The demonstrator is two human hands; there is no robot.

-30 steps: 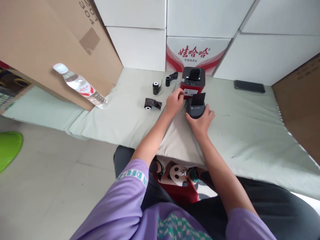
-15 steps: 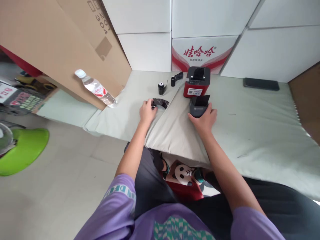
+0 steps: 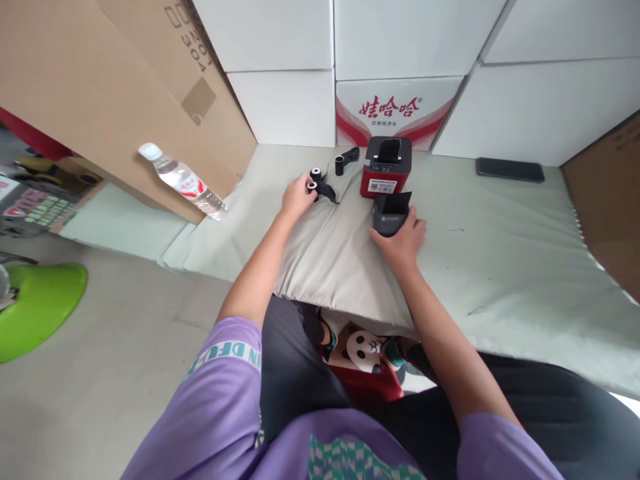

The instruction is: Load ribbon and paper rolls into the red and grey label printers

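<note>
My left hand (image 3: 296, 196) is shut on a black ribbon roll (image 3: 323, 191) with a loose strip of film, holding it just in front of a second black roll (image 3: 316, 173) that stands on the pale cloth mat (image 3: 500, 253). A third small black roll (image 3: 339, 163) lies further back. My right hand (image 3: 401, 238) grips the near end of a dark grey printer part (image 3: 390, 212) that rests on the mat. Directly behind that part stands a red and black label printer (image 3: 384, 167).
A water bottle (image 3: 179, 180) lies against a large cardboard box (image 3: 100, 87) at the left. White cartons (image 3: 400, 40) line the back; one carton (image 3: 395, 110) bears red print. A black phone (image 3: 510, 170) lies at the back right. A green object (image 3: 35, 307) sits on the floor.
My left hand left the red printer, went left to the ribbon roll lying on the mat, took hold of it and carried it back toward the standing roll. My right hand stayed on the grey part.
</note>
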